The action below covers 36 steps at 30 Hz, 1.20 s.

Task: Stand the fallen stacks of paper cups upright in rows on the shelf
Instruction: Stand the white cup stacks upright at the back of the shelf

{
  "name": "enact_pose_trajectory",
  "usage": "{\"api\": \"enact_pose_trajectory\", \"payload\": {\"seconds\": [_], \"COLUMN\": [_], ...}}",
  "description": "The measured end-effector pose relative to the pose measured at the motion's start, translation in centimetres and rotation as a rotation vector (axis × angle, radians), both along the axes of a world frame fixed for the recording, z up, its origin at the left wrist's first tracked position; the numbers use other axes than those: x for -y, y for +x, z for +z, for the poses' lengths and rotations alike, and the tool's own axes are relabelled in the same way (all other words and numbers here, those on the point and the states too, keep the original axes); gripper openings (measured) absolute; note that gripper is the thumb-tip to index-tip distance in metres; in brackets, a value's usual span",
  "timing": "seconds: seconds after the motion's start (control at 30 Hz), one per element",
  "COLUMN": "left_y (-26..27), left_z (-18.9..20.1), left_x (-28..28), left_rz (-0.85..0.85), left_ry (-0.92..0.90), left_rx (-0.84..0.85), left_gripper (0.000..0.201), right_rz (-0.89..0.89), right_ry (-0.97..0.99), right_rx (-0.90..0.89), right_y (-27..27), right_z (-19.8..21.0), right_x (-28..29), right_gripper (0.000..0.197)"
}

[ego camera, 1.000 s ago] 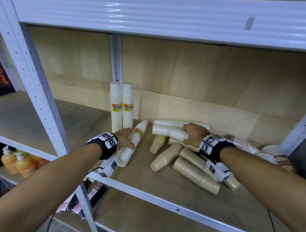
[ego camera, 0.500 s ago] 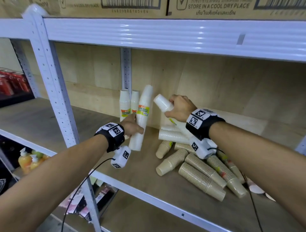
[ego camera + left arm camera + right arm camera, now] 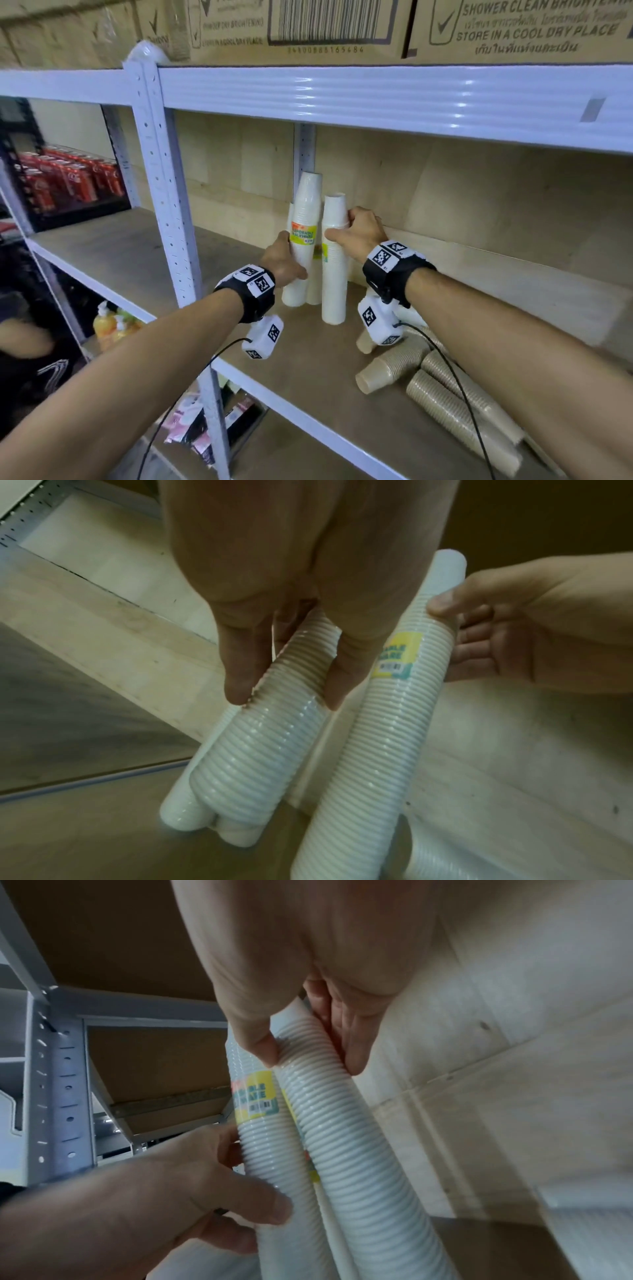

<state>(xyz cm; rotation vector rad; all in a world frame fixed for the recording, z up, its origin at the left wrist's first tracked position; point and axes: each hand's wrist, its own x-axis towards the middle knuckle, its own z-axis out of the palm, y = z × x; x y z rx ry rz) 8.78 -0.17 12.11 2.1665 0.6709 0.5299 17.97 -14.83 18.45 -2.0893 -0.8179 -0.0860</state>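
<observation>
Two white cup stacks stand upright on the wooden shelf point(image 3: 219, 260) near the back post. My left hand point(image 3: 286, 260) grips the labelled left white stack point(image 3: 303, 219), which leans slightly; the left wrist view shows its fingers point(image 3: 236, 685) curled round this stack point(image 3: 253, 750). My right hand point(image 3: 342, 228) grips the right white stack point(image 3: 334, 281) near its top, base on the shelf; the right wrist view shows that hand point(image 3: 308, 1056) on this stack point(image 3: 346, 1150). Two other standing white stacks point(image 3: 313, 294) are mostly hidden behind. Several brown cup stacks point(image 3: 394, 366) lie fallen to the right.
A white perforated metal post point(image 3: 164, 192) stands left of my left arm. The upper shelf beam point(image 3: 376, 99) carries cardboard boxes point(image 3: 325, 27) overhead. Red cans point(image 3: 68, 181) fill a rack far left. Yellow bottles point(image 3: 109, 325) sit on a lower shelf.
Both hands lifted their white stacks from lying or tilted to upright. The right stack, tilted in the air half a second ago, now stands on the shelf beside the left one.
</observation>
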Motion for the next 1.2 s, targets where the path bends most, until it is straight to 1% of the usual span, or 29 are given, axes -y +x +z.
{"api": "enact_pose_trajectory", "payload": {"seconds": [0.1, 0.2, 0.33, 0.4, 0.47, 0.63, 0.73, 0.83, 0.87, 1.0, 1.07, 1.13, 1.2], "left_y": [-0.1, -0.1, -0.2, -0.2, -0.3, -0.4, -0.3, -0.6, -0.7, -0.9, -1.0, -1.0, -0.9], "left_z": [-1.4, -3.0, -4.9, -5.6, -6.2, -7.0, -6.7, -5.5, -4.8, -0.6, 1.9, 3.9, 5.4], "left_x": [-0.4, -0.8, -1.1, -1.2, -1.3, -1.1, -1.2, -1.6, -1.8, -2.7, -3.2, -3.6, -3.6], "left_rz": [0.017, 0.035, 0.047, 0.055, 0.056, 0.006, -0.017, -0.086, -0.102, -0.116, -0.131, -0.12, -0.107], "left_ry": [0.006, -0.006, -0.033, -0.045, -0.056, -0.075, -0.075, -0.059, -0.06, -0.078, -0.035, -0.022, -0.01], "left_rx": [-0.021, -0.019, -0.018, -0.035, -0.056, -0.086, -0.095, -0.102, -0.087, 0.002, 0.009, 0.03, 0.052], "left_gripper": [0.063, 0.062, 0.064, 0.061, 0.058, 0.07, 0.066, 0.059, 0.06, 0.082, 0.087, 0.086, 0.078], "right_rz": [0.014, 0.033, 0.035, 0.037, 0.047, 0.068, 0.074, 0.089, 0.094, 0.087, 0.088, 0.076, 0.058], "right_ry": [0.043, 0.061, 0.041, 0.022, 0.005, 0.023, 0.027, 0.022, 0.017, 0.037, 0.051, 0.055, 0.049], "right_rx": [-0.054, -0.105, -0.141, -0.141, -0.145, -0.178, -0.182, -0.194, -0.194, -0.128, -0.098, -0.078, -0.049], "right_y": [0.0, 0.0, 0.2, 0.2, 0.2, 0.4, 0.5, 0.6, 0.7, 0.7, 0.7, 0.6, 0.6], "right_z": [-1.1, -2.2, -3.2, -3.6, -4.1, -4.8, -4.9, -4.7, -4.5, -2.8, -2.0, -1.3, -0.9], "right_x": [-1.3, -2.2, -2.7, -2.7, -2.7, -2.7, -2.5, -2.1, -2.0, -1.9, -1.9, -2.0, -2.1], "right_gripper": [0.039, 0.041, 0.042, 0.041, 0.041, 0.041, 0.041, 0.045, 0.046, 0.042, 0.039, 0.041, 0.046]}}
